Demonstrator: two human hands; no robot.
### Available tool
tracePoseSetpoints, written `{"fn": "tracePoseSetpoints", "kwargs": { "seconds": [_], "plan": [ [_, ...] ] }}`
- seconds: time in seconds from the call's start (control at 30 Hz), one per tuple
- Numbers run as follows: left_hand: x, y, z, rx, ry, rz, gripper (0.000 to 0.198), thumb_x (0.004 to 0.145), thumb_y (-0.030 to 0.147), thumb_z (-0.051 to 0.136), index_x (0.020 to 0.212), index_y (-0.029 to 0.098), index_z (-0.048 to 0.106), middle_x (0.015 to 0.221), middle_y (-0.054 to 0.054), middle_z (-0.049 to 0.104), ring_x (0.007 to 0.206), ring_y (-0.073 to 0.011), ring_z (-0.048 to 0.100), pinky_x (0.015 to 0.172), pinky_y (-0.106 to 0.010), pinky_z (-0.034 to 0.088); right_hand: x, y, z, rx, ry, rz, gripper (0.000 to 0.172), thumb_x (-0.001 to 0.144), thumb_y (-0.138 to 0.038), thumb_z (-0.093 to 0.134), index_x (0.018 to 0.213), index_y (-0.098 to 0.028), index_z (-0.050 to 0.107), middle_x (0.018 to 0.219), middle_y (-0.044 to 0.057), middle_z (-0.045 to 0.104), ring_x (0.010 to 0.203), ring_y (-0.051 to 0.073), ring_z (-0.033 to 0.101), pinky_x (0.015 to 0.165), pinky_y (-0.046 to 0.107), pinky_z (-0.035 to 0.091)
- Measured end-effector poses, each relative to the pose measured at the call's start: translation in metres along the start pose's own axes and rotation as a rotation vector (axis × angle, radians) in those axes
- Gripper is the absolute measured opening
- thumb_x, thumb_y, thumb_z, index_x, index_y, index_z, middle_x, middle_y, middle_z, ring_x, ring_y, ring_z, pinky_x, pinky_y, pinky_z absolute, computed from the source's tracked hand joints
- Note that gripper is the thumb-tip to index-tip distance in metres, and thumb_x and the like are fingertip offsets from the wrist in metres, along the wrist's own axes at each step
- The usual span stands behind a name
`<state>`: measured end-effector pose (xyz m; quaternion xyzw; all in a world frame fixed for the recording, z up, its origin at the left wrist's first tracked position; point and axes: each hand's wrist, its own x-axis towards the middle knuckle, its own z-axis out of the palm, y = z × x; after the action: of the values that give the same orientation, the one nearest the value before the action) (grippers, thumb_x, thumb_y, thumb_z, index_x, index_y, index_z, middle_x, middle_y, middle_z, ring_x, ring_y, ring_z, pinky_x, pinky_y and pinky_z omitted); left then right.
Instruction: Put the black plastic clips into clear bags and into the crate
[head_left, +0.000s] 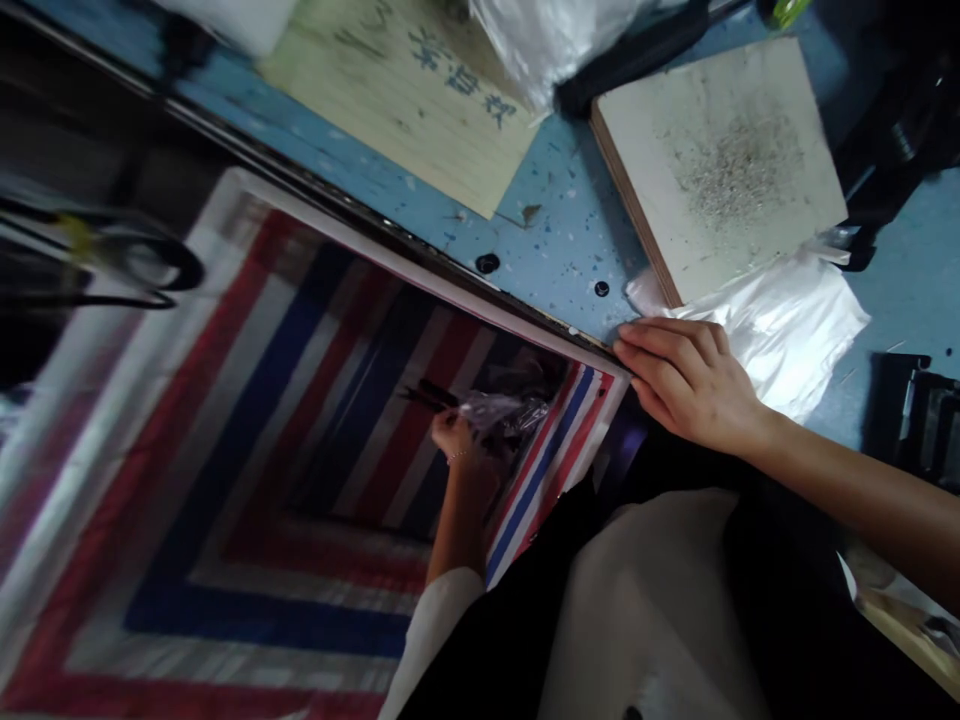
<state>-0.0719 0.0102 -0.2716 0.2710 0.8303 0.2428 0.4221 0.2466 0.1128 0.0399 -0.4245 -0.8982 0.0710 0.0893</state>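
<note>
Nearest the cam is the person's dark top (660,600), filling the view around 5 o'clock. Next, a huge red-white-blue striped woven bag (247,430) sits open at 9 o'clock, with its white rim running tight along the speckled blue bench (555,250). Plenty of room inside. Down in it, the left hand (457,437) has a narrow grip on a crumpled clear plastic bag (502,412). The right hand (694,385) lies loose on the rim at 3 o'clock, holding nothing. A dusty white board (720,170) sits at 1 o'clock.
</note>
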Motion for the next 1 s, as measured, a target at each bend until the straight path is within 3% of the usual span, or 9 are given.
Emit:
{"fn": "tracePoseSetpoints", "kwargs": {
  "seconds": [0.1, 0.23, 0.37, 0.47, 0.6, 0.67, 0.83, 0.9, 1.0],
  "plan": [
    [-0.036, 0.015, -0.016, 0.082, -0.075, 0.177, 0.009, 0.082, 0.024, 0.070, 0.084, 0.015, 0.067, 0.086, -0.004, 0.067, 0.085, -0.0188, 0.063, 0.085, -0.034, 0.054, -0.001, 0.004, 0.005, 0.012, 0.035, -0.029, 0.046, 0.097, -0.016, 0.052, 0.143, -0.018, 0.049, 0.138, 0.013, 0.062, 0.130, 0.029, 0.053, 0.099, 0.045, 0.044],
    [-0.093, 0.059, -0.041, 0.146, -0.277, 0.448, 0.005, 0.072, 0.020, 0.072, 0.075, 0.023, 0.070, 0.081, -0.002, 0.070, 0.086, -0.0207, 0.065, 0.088, -0.033, 0.054, 0.000, 0.007, 0.010, 0.058, 0.014, -0.024, 0.045, 0.096, -0.015, 0.052, 0.141, -0.014, 0.052, 0.139, 0.016, 0.060, 0.130, 0.031, 0.052, 0.102, 0.048, 0.043],
    [-0.144, 0.115, -0.064, 0.346, -0.416, 0.824, 0.009, 0.079, 0.019, 0.065, 0.078, 0.026, 0.071, 0.088, -0.003, 0.072, 0.105, -0.0228, 0.066, 0.094, -0.033, 0.054, -0.004, -0.013, -0.006, 0.105, 0.003, -0.082, 0.048, 0.093, -0.024, 0.063, 0.138, -0.009, 0.054, 0.146, 0.021, 0.053, 0.137, 0.035, 0.045, 0.110, 0.052, 0.038],
    [-0.181, 0.147, -0.076, 0.519, -0.456, 1.041, 0.010, 0.086, 0.024, 0.062, 0.086, 0.025, 0.072, 0.106, -0.004, 0.071, 0.103, -0.0206, 0.068, 0.090, -0.030, 0.055, -0.019, -0.034, -0.027, 0.182, -0.090, -0.177, 0.061, 0.089, -0.039, 0.072, 0.141, -0.015, 0.053, 0.152, 0.020, 0.044, 0.140, 0.037, 0.042, 0.111, 0.053, 0.039],
    [-0.228, 0.173, -0.077, 0.550, -0.503, 1.137, 0.014, 0.090, 0.027, 0.059, 0.090, 0.024, 0.073, 0.124, -0.005, 0.066, 0.098, -0.0182, 0.067, 0.091, -0.030, 0.055, -0.055, -0.034, -0.050, 0.245, -0.466, -0.077, 0.046, 0.087, -0.032, 0.077, 0.127, -0.015, 0.063, 0.131, 0.017, 0.058, 0.112, 0.029, 0.065, 0.092, 0.040, 0.052],
    [-0.245, 0.181, -0.075, 0.517, -0.494, 1.187, 0.017, 0.092, 0.028, 0.058, 0.089, 0.023, 0.074, 0.133, -0.006, 0.061, 0.103, -0.0188, 0.064, 0.094, -0.032, 0.054, -0.079, -0.024, -0.057, 0.273, -0.546, 0.000, 0.037, 0.089, -0.032, 0.074, 0.121, -0.015, 0.065, 0.122, 0.014, 0.062, 0.105, 0.026, 0.068, 0.087, 0.035, 0.052],
    [-0.258, 0.189, -0.071, 0.604, -0.298, 1.256, 0.023, 0.093, 0.026, 0.057, 0.096, 0.029, 0.080, 0.116, -0.007, 0.063, 0.101, -0.0202, 0.060, 0.094, -0.036, 0.053, -0.143, -0.014, -0.059, 0.337, -0.423, 0.194, 0.035, 0.093, -0.036, 0.070, 0.121, -0.017, 0.064, 0.121, 0.010, 0.063, 0.107, 0.024, 0.067, 0.088, 0.031, 0.050],
    [-0.254, 0.190, -0.071, 0.623, -0.346, 1.211, 0.030, 0.094, 0.021, 0.051, 0.101, 0.028, 0.079, 0.109, -0.006, 0.064, 0.091, -0.0159, 0.062, 0.087, -0.031, 0.056, -0.163, -0.019, -0.054, 0.349, -0.354, 0.264, 0.036, 0.093, -0.038, 0.069, 0.123, -0.019, 0.064, 0.121, 0.009, 0.063, 0.107, 0.024, 0.068, 0.088, 0.032, 0.051],
    [-0.248, 0.193, -0.073, 0.521, -0.464, 1.201, 0.034, 0.097, 0.023, 0.044, 0.099, 0.023, 0.078, 0.125, -0.008, 0.064, 0.105, -0.0176, 0.066, 0.098, -0.034, 0.056, -0.187, -0.025, -0.046, 0.372, -0.251, 0.404, 0.035, 0.092, -0.038, 0.069, 0.122, -0.021, 0.064, 0.120, 0.009, 0.064, 0.102, 0.023, 0.069, 0.086, 0.033, 0.052]
  ]
}}
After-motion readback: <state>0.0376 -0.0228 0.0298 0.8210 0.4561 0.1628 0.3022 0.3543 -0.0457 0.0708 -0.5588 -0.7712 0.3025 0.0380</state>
